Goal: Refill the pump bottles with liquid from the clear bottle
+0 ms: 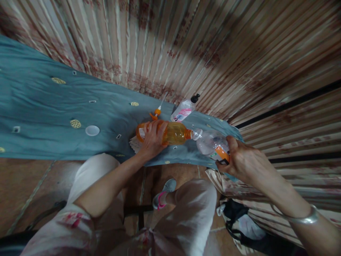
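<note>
My left hand point(152, 139) grips an orange bottle point(176, 133) of amber liquid, tipped on its side with the mouth pointing right. My right hand point(241, 161) holds a clear plastic bottle point(210, 142) with an orange label, tilted so its open neck meets the orange bottle's mouth. Both bottles hover just above a blue-green cloth point(48, 110) covering a low surface. A white cap or lid point(92, 130) lies on the cloth to the left of my left hand.
An orange-tipped syringe-like tool point(157, 112) and a white bottle with a black cap point(185, 108) lie on the cloth behind the bottles. A striped curtain point(213, 46) hangs behind. My knees and a shoe point(163, 193) are below; a dark bag point(245, 227) sits lower right.
</note>
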A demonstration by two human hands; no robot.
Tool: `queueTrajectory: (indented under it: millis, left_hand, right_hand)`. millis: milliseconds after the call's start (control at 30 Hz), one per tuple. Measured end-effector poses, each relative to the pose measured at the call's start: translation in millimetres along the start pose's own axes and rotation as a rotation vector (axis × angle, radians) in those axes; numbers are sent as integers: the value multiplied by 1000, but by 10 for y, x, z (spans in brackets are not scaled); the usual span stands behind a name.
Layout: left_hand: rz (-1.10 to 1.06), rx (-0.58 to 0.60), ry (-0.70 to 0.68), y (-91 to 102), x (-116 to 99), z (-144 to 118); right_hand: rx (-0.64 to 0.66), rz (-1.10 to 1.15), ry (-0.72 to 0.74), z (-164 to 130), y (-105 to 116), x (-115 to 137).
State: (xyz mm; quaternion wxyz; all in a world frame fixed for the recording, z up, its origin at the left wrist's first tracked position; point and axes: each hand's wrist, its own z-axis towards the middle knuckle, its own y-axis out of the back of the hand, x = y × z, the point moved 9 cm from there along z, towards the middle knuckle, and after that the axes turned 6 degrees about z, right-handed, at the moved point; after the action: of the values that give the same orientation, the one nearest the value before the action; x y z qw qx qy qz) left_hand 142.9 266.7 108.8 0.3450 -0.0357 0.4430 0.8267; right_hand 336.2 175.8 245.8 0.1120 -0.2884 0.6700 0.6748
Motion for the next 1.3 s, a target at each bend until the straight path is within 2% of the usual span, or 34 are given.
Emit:
queueTrajectory:
  millis: [1300]
  left_hand:
    - [-5, 3, -9, 3, -4, -1]
  right_hand:
    - [18, -15, -4, -2, -11, -10]
